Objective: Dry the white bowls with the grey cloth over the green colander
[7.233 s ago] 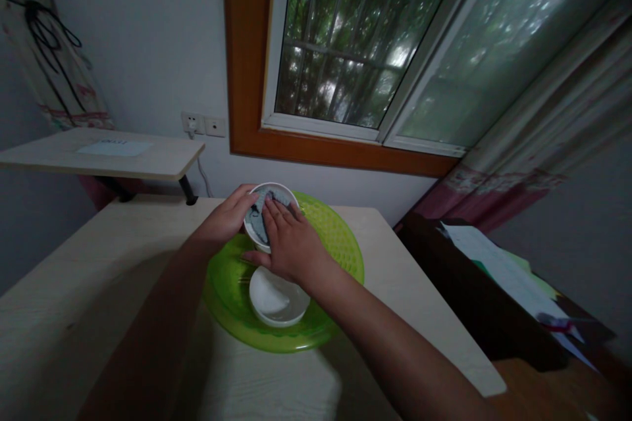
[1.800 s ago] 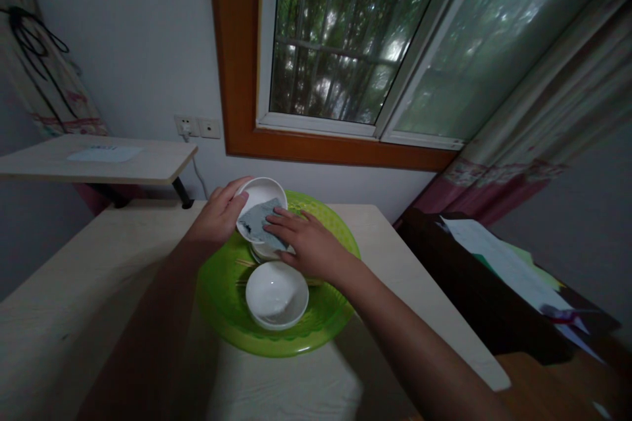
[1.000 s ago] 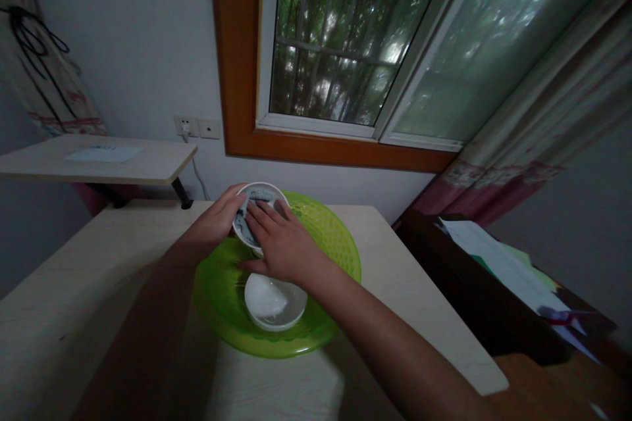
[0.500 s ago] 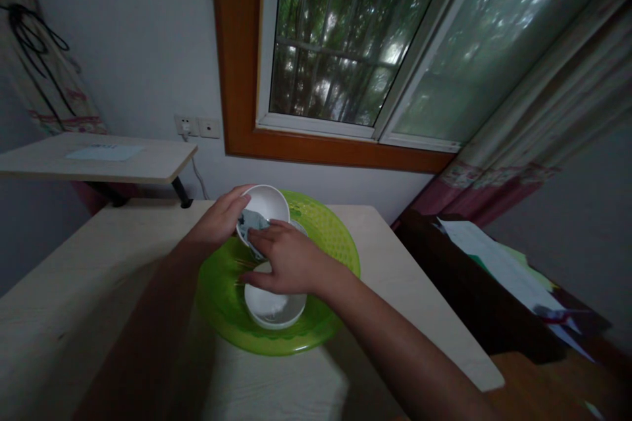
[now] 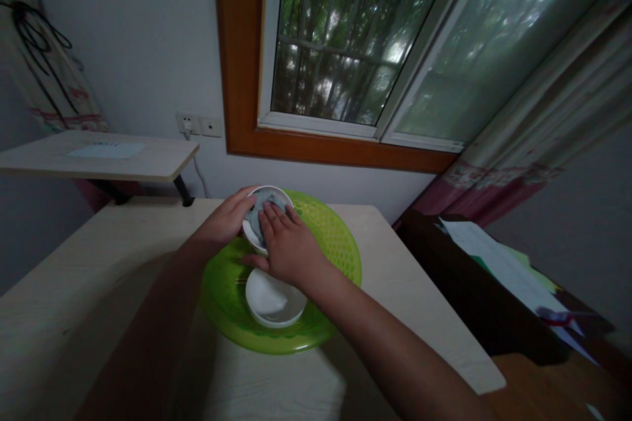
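Note:
My left hand (image 5: 228, 216) is closed on the left rim of a white bowl (image 5: 250, 235), which it holds tilted above the far part of a round green plastic basin (image 5: 340, 227). A grey-green cloth (image 5: 257, 207) lies bunched inside this bowl. My right hand (image 5: 293, 247) presses the cloth against the inside with outstretched fingers, its thumb apart from the cloth. Below the right hand, a second white bowl (image 5: 275, 302) sits in the near part of the basin. Thin sticks (image 5: 240, 281) show beside that bowl, partly hidden.
The basin stands on a pale wooden table (image 5: 395, 289). A raised shelf (image 5: 162, 161) with a paper sheet (image 5: 108, 150) stands at the back left. The wall and window (image 5: 345, 46) rise behind. Papers (image 5: 494, 263) lie on a dark surface at the right.
My right hand has moved up and deeper into the held bowl, and the cloth has spread across more of its inside. The left hand still holds the rim; the lower bowl has stayed put.

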